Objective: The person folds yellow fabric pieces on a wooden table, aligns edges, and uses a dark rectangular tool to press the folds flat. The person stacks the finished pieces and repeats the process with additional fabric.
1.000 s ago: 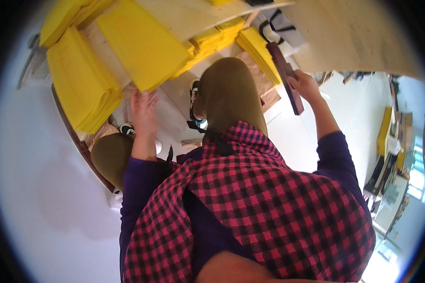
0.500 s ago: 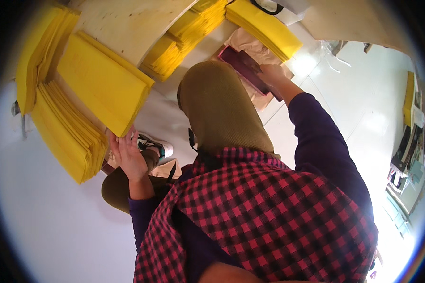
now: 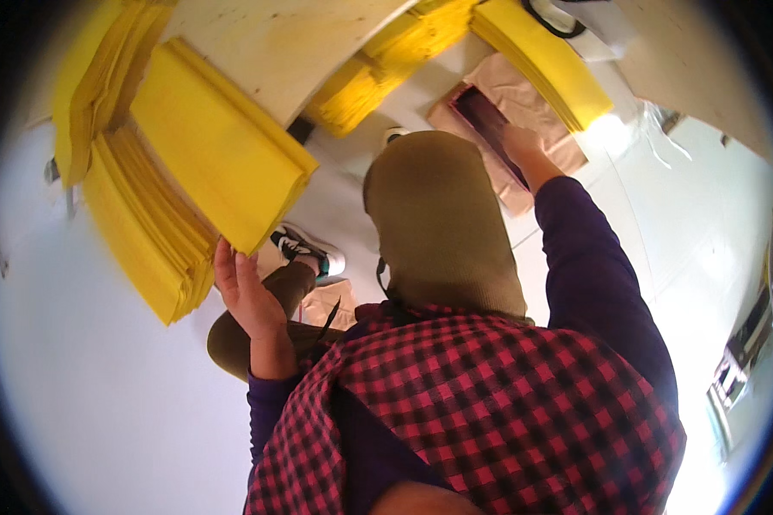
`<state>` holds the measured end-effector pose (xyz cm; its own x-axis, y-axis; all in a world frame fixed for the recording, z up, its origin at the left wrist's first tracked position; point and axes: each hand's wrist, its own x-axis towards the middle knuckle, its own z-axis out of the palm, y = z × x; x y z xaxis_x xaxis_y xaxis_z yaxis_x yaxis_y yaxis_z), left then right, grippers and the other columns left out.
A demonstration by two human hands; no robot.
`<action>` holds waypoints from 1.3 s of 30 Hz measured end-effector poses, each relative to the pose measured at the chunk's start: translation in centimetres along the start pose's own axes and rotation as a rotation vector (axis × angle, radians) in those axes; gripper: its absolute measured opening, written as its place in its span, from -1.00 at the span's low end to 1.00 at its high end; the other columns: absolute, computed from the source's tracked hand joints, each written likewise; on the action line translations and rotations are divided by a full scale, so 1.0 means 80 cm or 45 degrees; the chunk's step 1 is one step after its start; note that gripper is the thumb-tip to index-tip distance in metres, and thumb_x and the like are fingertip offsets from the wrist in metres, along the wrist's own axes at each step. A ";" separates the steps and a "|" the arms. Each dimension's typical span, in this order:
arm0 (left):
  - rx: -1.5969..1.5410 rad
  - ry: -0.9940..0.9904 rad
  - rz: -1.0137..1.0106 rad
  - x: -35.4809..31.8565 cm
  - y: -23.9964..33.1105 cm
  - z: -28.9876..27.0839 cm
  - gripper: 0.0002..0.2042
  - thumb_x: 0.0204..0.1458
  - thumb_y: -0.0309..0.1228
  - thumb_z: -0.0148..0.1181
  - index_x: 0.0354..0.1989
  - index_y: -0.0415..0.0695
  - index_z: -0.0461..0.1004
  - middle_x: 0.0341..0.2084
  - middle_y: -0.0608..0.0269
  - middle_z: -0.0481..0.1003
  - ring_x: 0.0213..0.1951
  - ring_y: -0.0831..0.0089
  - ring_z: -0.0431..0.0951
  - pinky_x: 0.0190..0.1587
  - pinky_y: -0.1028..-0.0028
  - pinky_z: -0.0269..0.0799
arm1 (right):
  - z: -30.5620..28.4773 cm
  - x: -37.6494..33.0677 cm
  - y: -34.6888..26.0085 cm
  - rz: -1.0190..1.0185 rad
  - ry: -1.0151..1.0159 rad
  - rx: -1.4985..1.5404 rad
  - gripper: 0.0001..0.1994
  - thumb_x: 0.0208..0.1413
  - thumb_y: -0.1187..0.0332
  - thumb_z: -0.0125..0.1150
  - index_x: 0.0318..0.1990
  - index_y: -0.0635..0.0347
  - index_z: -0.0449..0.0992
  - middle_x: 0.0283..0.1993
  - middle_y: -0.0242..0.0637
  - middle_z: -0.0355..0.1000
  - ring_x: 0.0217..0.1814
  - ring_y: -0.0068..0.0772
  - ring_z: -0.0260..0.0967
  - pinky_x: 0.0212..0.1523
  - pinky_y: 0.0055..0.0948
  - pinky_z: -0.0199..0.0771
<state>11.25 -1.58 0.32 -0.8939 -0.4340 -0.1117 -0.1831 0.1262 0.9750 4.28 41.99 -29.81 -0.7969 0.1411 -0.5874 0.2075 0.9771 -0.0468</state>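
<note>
My left hand (image 3: 251, 296) is raised with its fingers stretched out and a little apart, at the lower end of a stack of folded yellow sheets (image 3: 219, 142) on the board's edge. Its fingertips touch or nearly touch the stack's lower corner. Below it hangs another bundle of yellow sheets (image 3: 142, 223). My right hand (image 3: 526, 148) reaches down to a long, narrow dark-red tray (image 3: 481, 116) lying on brown paper (image 3: 524, 99). Its fingers look curled in over the tray; what they hold, if anything, is hidden.
A pale wooden board (image 3: 266, 43) spans the top left. Under it sit more yellow stacks (image 3: 361, 90), with a long yellow bundle (image 3: 545, 64) beside the paper. My bent knee (image 3: 442, 215) rises between my hands. White strings (image 3: 661, 137) hang at the right.
The whole view has shifted, so the stacks and tray appear farther right. My right hand has moved from the tray's side edge to over its inside. My left hand stays by the yellow stack.
</note>
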 end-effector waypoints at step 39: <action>-0.922 -0.028 -0.367 -0.025 0.109 -0.001 -0.82 0.04 -0.50 0.04 -0.17 -0.18 0.32 -0.23 0.25 0.46 -0.17 0.34 0.49 -0.10 0.32 0.46 | -0.314 -0.302 -0.238 -0.874 -0.375 1.898 -0.58 0.23 0.15 -0.04 0.05 0.34 0.33 -0.02 -0.16 0.40 -0.04 -0.38 0.38 -0.02 -0.42 0.40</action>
<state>11.44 0.35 9.09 -0.8607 -0.3425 -0.3765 -0.1036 -0.6064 0.7884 5.34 23.96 5.60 -0.8718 -0.4230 -0.2470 0.3486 -0.1816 -0.9195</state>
